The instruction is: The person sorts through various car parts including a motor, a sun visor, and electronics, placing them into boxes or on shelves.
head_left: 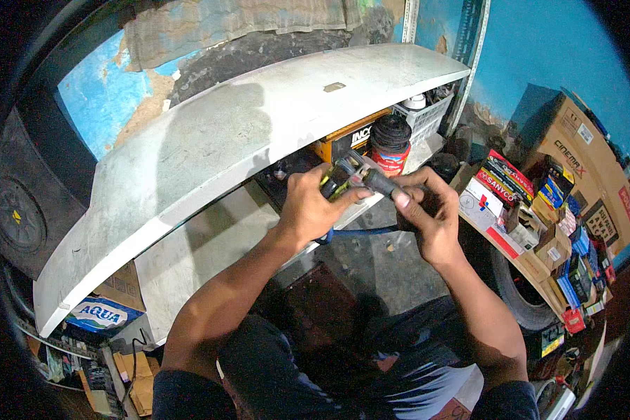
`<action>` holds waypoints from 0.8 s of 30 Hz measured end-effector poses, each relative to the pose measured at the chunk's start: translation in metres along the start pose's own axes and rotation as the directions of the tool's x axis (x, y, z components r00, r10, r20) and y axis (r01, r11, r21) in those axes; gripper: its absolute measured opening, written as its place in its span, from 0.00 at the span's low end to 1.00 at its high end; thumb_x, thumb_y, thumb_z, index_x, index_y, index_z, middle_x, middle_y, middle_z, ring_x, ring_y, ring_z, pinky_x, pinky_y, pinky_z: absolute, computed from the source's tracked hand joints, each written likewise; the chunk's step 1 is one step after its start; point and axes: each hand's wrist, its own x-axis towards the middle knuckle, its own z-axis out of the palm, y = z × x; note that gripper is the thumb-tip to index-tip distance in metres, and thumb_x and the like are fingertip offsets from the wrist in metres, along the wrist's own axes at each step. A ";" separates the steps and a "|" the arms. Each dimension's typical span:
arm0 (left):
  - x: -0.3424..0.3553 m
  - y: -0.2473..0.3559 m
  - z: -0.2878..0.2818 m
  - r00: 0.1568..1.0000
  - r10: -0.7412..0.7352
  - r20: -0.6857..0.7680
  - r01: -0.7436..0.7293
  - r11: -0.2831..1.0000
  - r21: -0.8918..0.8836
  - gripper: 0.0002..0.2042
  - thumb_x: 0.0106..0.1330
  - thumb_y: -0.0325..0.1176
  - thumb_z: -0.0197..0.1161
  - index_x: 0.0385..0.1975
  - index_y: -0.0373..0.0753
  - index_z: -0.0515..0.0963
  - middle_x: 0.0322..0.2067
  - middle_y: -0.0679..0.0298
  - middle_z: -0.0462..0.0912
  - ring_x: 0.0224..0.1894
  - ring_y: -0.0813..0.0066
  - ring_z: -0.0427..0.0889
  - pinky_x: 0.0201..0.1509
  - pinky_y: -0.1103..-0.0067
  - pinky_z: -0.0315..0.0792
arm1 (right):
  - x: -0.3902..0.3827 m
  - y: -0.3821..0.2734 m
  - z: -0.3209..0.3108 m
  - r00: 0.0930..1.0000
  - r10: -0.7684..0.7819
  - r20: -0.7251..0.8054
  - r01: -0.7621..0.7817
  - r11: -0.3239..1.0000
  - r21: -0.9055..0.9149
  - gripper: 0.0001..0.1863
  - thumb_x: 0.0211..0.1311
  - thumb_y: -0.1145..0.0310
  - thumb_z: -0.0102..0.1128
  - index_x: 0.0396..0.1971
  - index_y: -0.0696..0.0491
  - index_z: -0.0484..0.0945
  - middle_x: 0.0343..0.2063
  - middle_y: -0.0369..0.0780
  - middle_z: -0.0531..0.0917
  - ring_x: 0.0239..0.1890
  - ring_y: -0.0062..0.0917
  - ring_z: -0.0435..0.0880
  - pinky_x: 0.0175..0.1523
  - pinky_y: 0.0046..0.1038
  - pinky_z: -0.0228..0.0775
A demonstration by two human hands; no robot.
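Both my hands are raised in front of the white bench, close together. My left hand is closed around a small dark device with yellow-green edges; its exact kind I cannot make out. A dark grey cylindrical piece meets its right end, and whether the two are joined is unclear. My right hand grips that cylinder at its right end between thumb and fingers. A blue cord or hose runs below, between my two hands.
Under the white benchtop, an orange-and-black box, a red can topped with black coils and a grey plastic basket sit on the shelf. Several small boxes crowd a table at right, above a tire.
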 end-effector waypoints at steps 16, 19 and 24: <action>-0.007 -0.009 -0.003 0.999 0.049 -0.013 -0.048 0.994 0.093 0.29 0.55 0.54 0.77 0.36 0.30 0.78 0.29 0.48 0.86 0.34 0.51 0.88 0.41 0.64 0.80 | -0.005 0.011 0.027 0.986 -0.141 -0.084 0.115 0.960 -0.257 0.07 0.66 0.75 0.65 0.42 0.60 0.80 0.29 0.33 0.78 0.32 0.14 0.69 0.38 0.20 0.63; -0.011 -0.014 -0.003 0.997 0.075 -0.020 -0.073 0.993 0.089 0.29 0.56 0.52 0.77 0.38 0.29 0.77 0.30 0.47 0.86 0.35 0.50 0.88 0.41 0.64 0.80 | -0.004 0.010 0.029 0.975 -0.203 -0.091 0.166 0.935 -0.314 0.08 0.65 0.75 0.66 0.42 0.61 0.80 0.29 0.34 0.78 0.33 0.14 0.70 0.38 0.20 0.64; -0.014 -0.013 -0.001 1.000 0.021 0.008 -0.021 1.000 0.004 0.28 0.57 0.51 0.76 0.40 0.29 0.76 0.32 0.45 0.86 0.37 0.47 0.88 0.42 0.62 0.80 | -0.004 0.012 0.022 0.984 -0.168 -0.058 0.133 0.915 -0.380 0.10 0.64 0.74 0.67 0.43 0.60 0.81 0.29 0.35 0.79 0.33 0.14 0.71 0.39 0.21 0.66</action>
